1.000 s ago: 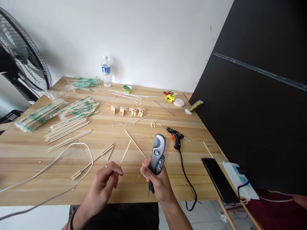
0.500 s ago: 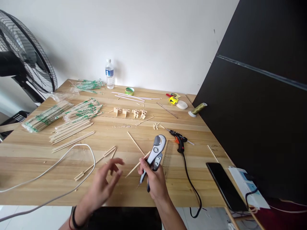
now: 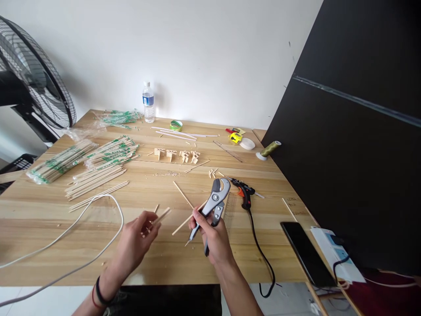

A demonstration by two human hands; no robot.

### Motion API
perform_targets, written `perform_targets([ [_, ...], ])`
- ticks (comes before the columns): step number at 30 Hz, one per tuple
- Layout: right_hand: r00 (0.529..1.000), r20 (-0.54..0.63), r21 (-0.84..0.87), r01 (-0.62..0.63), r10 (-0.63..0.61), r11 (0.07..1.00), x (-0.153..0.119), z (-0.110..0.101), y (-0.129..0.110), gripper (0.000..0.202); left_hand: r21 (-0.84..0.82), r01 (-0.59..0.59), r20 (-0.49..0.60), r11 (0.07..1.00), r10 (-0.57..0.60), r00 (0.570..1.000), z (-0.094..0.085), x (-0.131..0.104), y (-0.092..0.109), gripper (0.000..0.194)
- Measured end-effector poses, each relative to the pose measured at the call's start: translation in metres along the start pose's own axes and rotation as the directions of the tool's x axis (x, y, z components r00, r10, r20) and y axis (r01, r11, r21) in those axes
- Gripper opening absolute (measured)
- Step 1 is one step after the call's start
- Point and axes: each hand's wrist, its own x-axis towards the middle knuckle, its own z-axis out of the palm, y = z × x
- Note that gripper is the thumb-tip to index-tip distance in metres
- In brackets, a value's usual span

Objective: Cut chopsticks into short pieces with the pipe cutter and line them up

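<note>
My left hand (image 3: 136, 239) is closed on glued wooden sticks (image 3: 162, 216), whose near ends poke out past the fingertips. The rest of them is hidden by the hand. In my right hand (image 3: 213, 239) are a grey pipe cutter (image 3: 215, 199), jaws pointing away from me, and a thin wooden stick (image 3: 184, 224) running crosswise under the thumb. Another loose stick (image 3: 182, 193) lies on the table just beyond the cutter. A clear ruler (image 3: 230, 210) rests to the right of it.
Bundled skewers (image 3: 62, 162) and loose sticks (image 3: 95, 180) lie left; small stick models (image 3: 171, 154) stand mid-table. A glue gun (image 3: 243, 191), phone (image 3: 307, 252) and power strip (image 3: 338, 254) are right. A white cable (image 3: 120, 224) loops near my left hand. A bottle (image 3: 148, 103) stands behind.
My left hand, open and apart before, has closed on the glued sticks and lifted them off the table. My right hand still holds the cutter and stick, turned slightly.
</note>
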Motion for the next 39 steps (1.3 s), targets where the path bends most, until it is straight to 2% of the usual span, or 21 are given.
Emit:
perform_targets([
  [3, 0.999, 0.045, -0.042, 0.023, -0.021, 0.999, 0.005, 0.0, -0.002, 0.027, -0.282, 0.117, 0.177, 0.952, -0.069, 0.982, 0.009, -0.011, 0.017, 0.026],
  [5, 0.997, 0.068, -0.118, 0.045, -0.037, 0.992, 0.005, -0.001, -0.002, 0.026, -0.4, 0.19, 0.258, 0.896, -0.088, 0.962, 0.012, -0.016, 0.022, 0.028],
  [11, 0.992, 0.12, -0.308, 0.072, -0.036, 0.948, 0.001, -0.007, 0.002, 0.03, -0.538, 0.312, 0.392, 0.783, -0.095, 0.915, 0.009, -0.021, 0.023, 0.034],
  [15, 0.99, 0.136, -0.365, 0.08, -0.032, 0.928, -0.002, -0.005, 0.003, 0.031, -0.562, 0.328, 0.394, 0.76, -0.103, 0.913, 0.009, -0.02, 0.022, 0.031],
  [27, 0.991, 0.129, -0.337, 0.088, -0.047, 0.937, -0.004, -0.003, 0.011, 0.03, -0.597, 0.344, 0.37, 0.725, -0.131, 0.92, 0.013, -0.02, 0.022, 0.028],
  [35, 0.989, 0.136, -0.361, 0.105, -0.059, 0.926, -0.006, 0.005, 0.013, 0.03, -0.47, 0.333, 0.329, 0.818, -0.188, 0.925, 0.012, -0.014, 0.035, 0.042],
  [39, 0.981, 0.183, -0.443, 0.139, -0.063, 0.886, -0.006, 0.003, 0.003, 0.034, -0.445, 0.281, 0.28, 0.85, -0.166, 0.945, 0.013, -0.012, 0.038, 0.044],
])
